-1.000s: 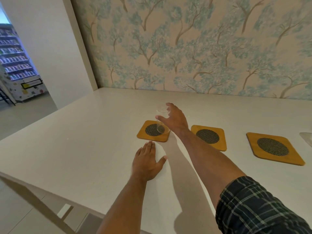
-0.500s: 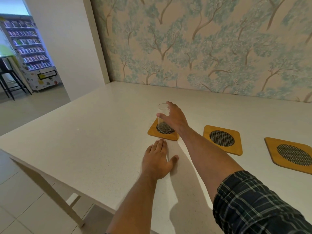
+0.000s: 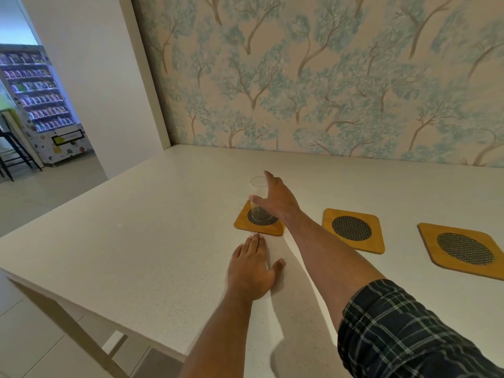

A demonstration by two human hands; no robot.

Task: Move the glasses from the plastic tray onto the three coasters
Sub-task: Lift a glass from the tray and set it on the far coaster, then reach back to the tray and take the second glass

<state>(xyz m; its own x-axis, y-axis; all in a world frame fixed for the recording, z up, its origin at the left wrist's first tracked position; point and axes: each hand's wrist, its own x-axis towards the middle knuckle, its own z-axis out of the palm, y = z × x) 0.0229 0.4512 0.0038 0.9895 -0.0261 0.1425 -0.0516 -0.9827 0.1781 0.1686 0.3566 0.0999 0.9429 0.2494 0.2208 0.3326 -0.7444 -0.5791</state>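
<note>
A clear glass (image 3: 257,186) stands upright on the mesh centre of the left wooden coaster (image 3: 242,225). My right hand (image 3: 278,200) wraps it from the right, with the thumb across its front and the fingers stretched along its far side. My left hand (image 3: 249,271) lies flat on the white table (image 3: 136,241), palm down, just in front of that coaster, holding nothing. The middle coaster (image 3: 377,241) and the right coaster (image 3: 428,236) carry nothing. The plastic tray is out of view.
The table meets a wall with tree-patterned wallpaper (image 3: 327,91) at the back. Its left edge drops to a tiled floor. A vending machine (image 3: 41,105) and a black stool (image 3: 11,148) stand far off to the left.
My right hand lowered the glass onto the left coaster, and its fingers have straightened. The left hand stayed flat on the table. My view turned left, and the tray's corner left the frame.
</note>
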